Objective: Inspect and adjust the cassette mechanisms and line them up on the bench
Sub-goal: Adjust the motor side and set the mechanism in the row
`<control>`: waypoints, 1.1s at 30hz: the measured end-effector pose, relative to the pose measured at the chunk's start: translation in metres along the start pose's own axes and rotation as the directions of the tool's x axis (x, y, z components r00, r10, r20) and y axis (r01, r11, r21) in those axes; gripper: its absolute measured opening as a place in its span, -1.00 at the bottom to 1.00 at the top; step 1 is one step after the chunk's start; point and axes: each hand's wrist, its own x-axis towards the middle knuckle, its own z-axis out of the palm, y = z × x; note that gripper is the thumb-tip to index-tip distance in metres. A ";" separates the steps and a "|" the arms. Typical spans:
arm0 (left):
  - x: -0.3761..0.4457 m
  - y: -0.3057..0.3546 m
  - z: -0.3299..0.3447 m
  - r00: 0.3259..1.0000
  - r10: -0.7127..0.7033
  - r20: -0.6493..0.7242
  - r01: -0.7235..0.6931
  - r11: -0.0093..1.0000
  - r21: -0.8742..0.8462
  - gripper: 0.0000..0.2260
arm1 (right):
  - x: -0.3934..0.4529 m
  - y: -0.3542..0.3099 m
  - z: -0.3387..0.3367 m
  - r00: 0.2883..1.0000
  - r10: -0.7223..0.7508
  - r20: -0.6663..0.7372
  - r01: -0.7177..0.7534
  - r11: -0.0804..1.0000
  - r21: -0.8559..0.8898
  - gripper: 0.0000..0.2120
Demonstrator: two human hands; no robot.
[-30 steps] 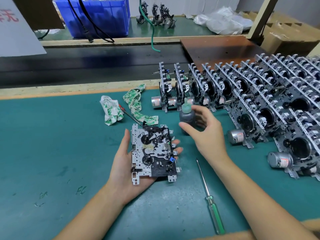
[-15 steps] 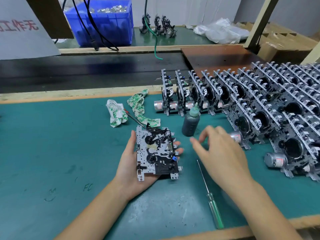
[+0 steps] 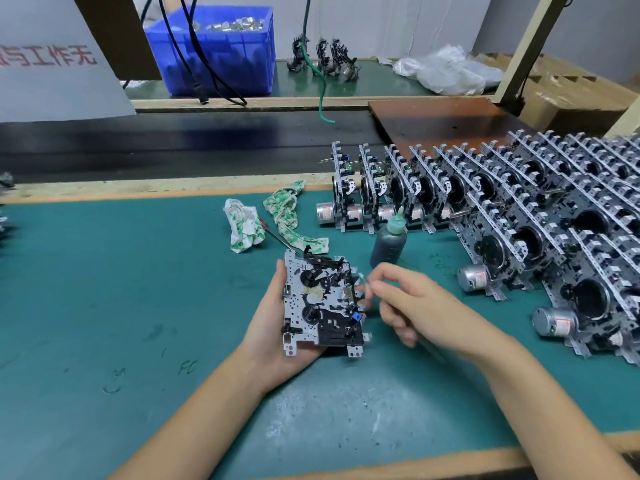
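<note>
The left hand (image 3: 273, 327) lies palm up at the frame's centre and cradles a cassette mechanism (image 3: 320, 303), thumb along its left edge and fingertips showing past its right edge. The mechanism lies flat, face up, its long axis running from the lower frame toward the upper frame and tilted slightly; the two black reel hubs sit one above the other along that axis, the black block with a blue part is at the lower right, and a black lever is at the upper end.

The right hand (image 3: 415, 306) sits just right of the mechanism, blurred, its fingers curled with thumb and forefinger close together near the mechanism's right edge. I cannot tell whether it holds anything.

A dark bottle (image 3: 388, 243) with a pale green nozzle stands upright on the green mat (image 3: 121, 289), just above the right hand. Rows of finished mechanisms (image 3: 485, 209) stand on edge across the right side of the frame, motors toward the viewer. Two crumpled rags (image 3: 242, 230) lie above the held mechanism. A blue bin (image 3: 221, 53) sits at upper left.
</note>
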 end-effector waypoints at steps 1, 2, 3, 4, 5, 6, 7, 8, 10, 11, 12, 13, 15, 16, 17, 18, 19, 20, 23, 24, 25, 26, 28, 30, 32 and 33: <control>0.001 0.000 -0.001 1.000 0.000 0.002 0.000 1.000 0.011 -0.35 | 0.005 -0.002 -0.003 0.995 -0.007 0.096 -0.002 0.996 0.088 -0.76; 0.001 0.000 -0.001 1.000 -0.001 0.005 0.001 1.000 0.015 -0.36 | 0.009 -0.005 -0.006 0.983 -0.005 0.181 -0.016 0.993 0.117 -0.73; 0.002 0.000 -0.002 1.000 -0.002 0.009 0.002 1.000 0.017 -0.36 | 0.013 -0.006 -0.007 0.968 0.005 0.253 -0.033 0.994 0.108 -0.70; 0.002 0.000 -0.002 1.000 -0.005 0.015 0.005 1.000 0.020 -0.36 | 0.015 -0.007 -0.007 0.953 0.019 0.303 -0.046 0.996 0.082 -0.68; 0.002 0.000 -0.003 1.000 -0.012 0.021 0.011 1.000 0.027 -0.35 | 0.017 -0.006 -0.007 0.943 0.033 0.331 -0.055 0.997 0.057 -0.66; 0.002 0.000 -0.002 1.000 -0.018 0.023 0.018 0.999 0.035 -0.34 | 0.017 -0.005 -0.007 0.937 0.046 0.345 -0.064 0.997 0.041 -0.64; 0.002 0.000 -0.002 0.999 -0.026 0.022 0.025 0.999 0.039 -0.33 | 0.016 -0.003 -0.006 0.935 0.055 0.350 -0.072 0.997 0.035 -0.61; 0.002 -0.001 -0.003 0.999 -0.031 0.021 0.030 0.999 0.038 -0.32 | 0.016 -0.001 -0.005 0.936 0.061 0.345 -0.078 0.996 0.036 -0.60; 0.002 -0.001 -0.004 0.999 -0.032 0.020 0.031 0.999 0.041 -0.31 | 0.015 0.003 -0.005 0.943 0.071 0.325 -0.087 0.995 0.037 -0.59; 0.002 -0.001 -0.004 0.999 -0.028 0.022 0.027 0.999 0.043 -0.31 | 0.015 0.004 -0.005 0.944 0.071 0.321 -0.087 0.995 0.038 -0.60; 0.003 -0.001 -0.005 0.999 -0.023 0.026 0.022 0.999 0.041 -0.31 | 0.014 0.005 -0.005 0.945 0.066 0.322 -0.082 0.996 0.037 -0.60; 0.003 -0.001 -0.005 0.999 -0.021 0.029 0.020 0.999 0.038 -0.31 | 0.014 0.006 -0.006 0.944 0.058 0.325 -0.074 0.997 0.036 -0.60; 0.003 -0.001 -0.005 0.999 -0.025 0.027 0.024 0.999 0.034 -0.32 | 0.014 0.007 -0.006 0.937 0.067 0.344 -0.083 0.996 0.034 -0.60; 0.002 -0.001 -0.005 0.999 -0.028 0.025 0.027 0.999 0.034 -0.32 | 0.014 0.007 -0.007 0.932 0.083 0.354 -0.101 0.994 0.035 -0.61; 0.002 -0.001 -0.005 0.999 -0.028 0.024 0.028 0.999 0.038 -0.33 | 0.013 0.008 -0.007 0.928 0.096 0.359 -0.116 0.993 0.035 -0.61; 0.002 -0.001 -0.005 0.999 -0.027 0.024 0.026 0.999 0.044 -0.33 | 0.012 0.008 -0.008 0.928 0.104 0.357 -0.123 0.992 0.032 -0.60; 0.002 -0.001 -0.005 0.999 -0.025 0.024 0.024 0.999 0.049 -0.33 | 0.012 0.009 -0.008 0.932 0.103 0.349 -0.120 0.992 0.027 -0.60; 0.002 -0.001 -0.005 0.999 -0.023 0.025 0.022 0.998 0.051 -0.33 | 0.011 0.009 -0.008 0.936 0.096 0.339 -0.109 0.994 0.022 -0.60; 0.002 -0.001 -0.005 0.999 -0.030 0.027 0.029 0.999 0.041 -0.32 | 0.011 0.008 -0.009 0.945 0.065 0.322 -0.087 0.995 0.054 -0.58; 0.002 -0.001 -0.005 0.999 -0.033 0.027 0.032 0.999 0.034 -0.32 | 0.011 0.007 -0.009 0.944 0.061 0.324 -0.091 0.993 0.079 -0.59; 0.002 -0.001 -0.005 0.999 -0.033 0.027 0.032 0.999 0.028 -0.32 | 0.011 0.006 -0.009 0.941 0.063 0.332 -0.101 0.990 0.099 -0.60; 0.002 -0.002 -0.004 0.999 -0.031 0.028 0.030 0.999 0.021 -0.32 | 0.011 0.005 -0.009 0.936 0.070 0.344 -0.114 0.988 0.109 -0.61; 0.002 -0.002 -0.003 0.999 -0.026 0.027 0.026 1.000 0.009 -0.32 | 0.011 0.004 -0.008 0.930 0.080 0.358 -0.124 0.987 0.101 -0.63; 0.001 -0.001 -0.002 0.999 -0.027 0.023 0.027 1.000 0.007 -0.32 | 0.012 0.005 -0.007 0.934 0.070 0.351 -0.104 0.991 0.079 -0.63; 0.001 -0.001 -0.001 0.999 -0.035 0.015 0.034 0.999 0.014 -0.31 | 0.012 0.006 -0.007 0.936 0.051 0.348 -0.074 0.996 0.054 -0.64; 0.001 0.000 -0.001 0.999 -0.037 0.011 0.036 0.999 0.021 -0.31 | 0.012 0.006 -0.007 0.934 0.051 0.354 -0.076 0.995 0.057 -0.65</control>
